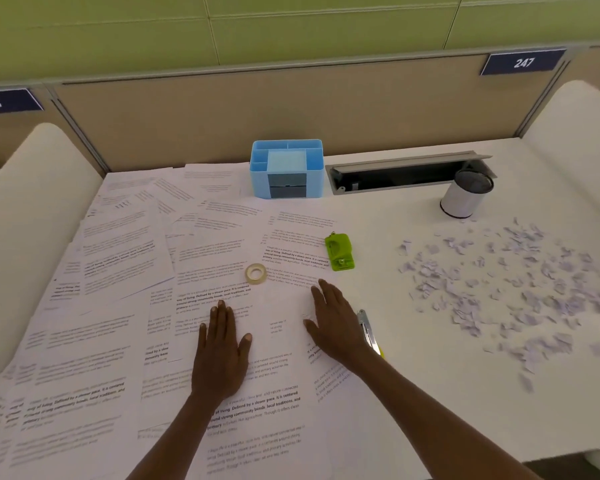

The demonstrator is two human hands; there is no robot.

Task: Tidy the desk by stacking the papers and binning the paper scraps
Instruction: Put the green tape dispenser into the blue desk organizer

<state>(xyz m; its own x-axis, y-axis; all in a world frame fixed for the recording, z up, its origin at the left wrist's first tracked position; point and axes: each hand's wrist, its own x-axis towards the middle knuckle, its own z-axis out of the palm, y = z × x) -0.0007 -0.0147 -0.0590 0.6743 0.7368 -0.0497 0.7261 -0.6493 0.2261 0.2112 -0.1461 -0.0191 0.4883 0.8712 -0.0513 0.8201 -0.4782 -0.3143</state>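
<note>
Pressing flat, each grip wide: left hand (220,351) and right hand (336,327) on papers (118,341), below sign "247" (523,62).

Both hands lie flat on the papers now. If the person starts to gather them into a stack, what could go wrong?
1. The tape roll and the green tool rest on the papers; pulling sheets may drag them off.
2. The stapler lies beside the right hand and may be knocked.
3. A fast sweep could scatter the scraps wider across the desk.
</note>
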